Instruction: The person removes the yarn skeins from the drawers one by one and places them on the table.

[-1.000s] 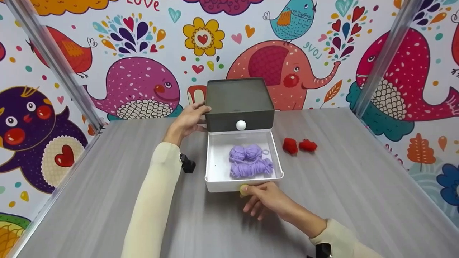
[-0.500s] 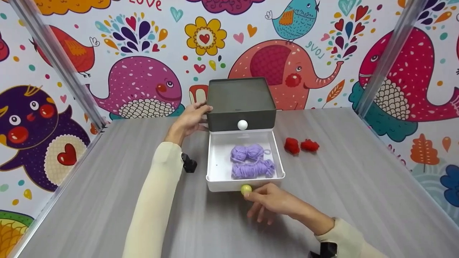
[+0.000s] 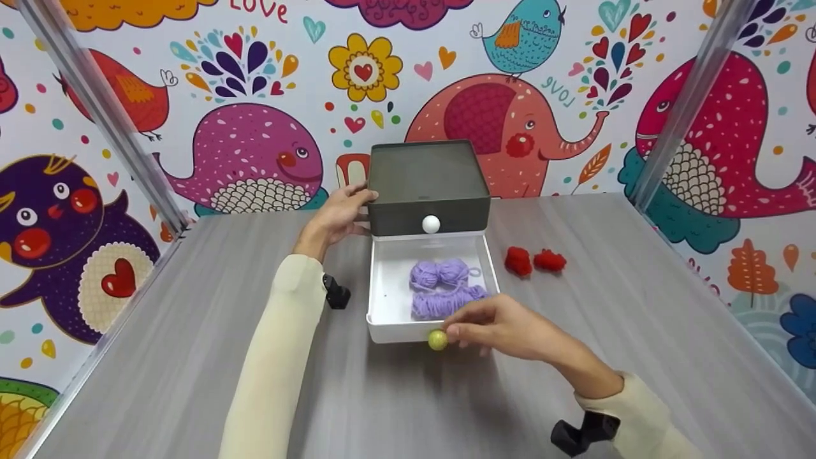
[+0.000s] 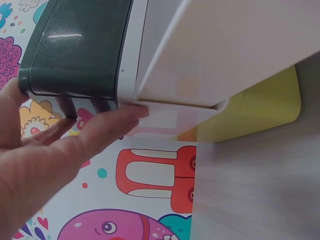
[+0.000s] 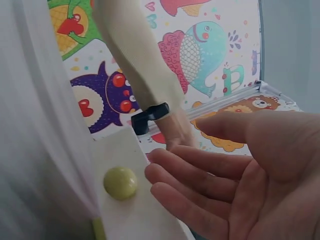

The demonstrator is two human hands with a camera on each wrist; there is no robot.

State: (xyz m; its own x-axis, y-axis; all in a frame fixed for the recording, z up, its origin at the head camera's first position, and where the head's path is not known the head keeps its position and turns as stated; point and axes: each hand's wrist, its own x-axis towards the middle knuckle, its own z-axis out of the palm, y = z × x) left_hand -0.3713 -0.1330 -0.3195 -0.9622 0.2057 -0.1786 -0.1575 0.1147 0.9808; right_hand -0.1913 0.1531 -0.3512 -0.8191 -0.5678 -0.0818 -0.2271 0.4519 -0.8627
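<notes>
Head: right hand (image 3: 503,328) has come off the yellow knob (image 3: 437,340), fingers relaxed just right of it; white drawer (image 3: 389,287) stays pulled out, purple yarn (image 3: 446,290) inside, so pulling looks done. Left wrist: left hand (image 4: 55,150) flat against grey box (image 4: 80,50). Right wrist: knob sits just off fingertips (image 5: 155,175).
</notes>
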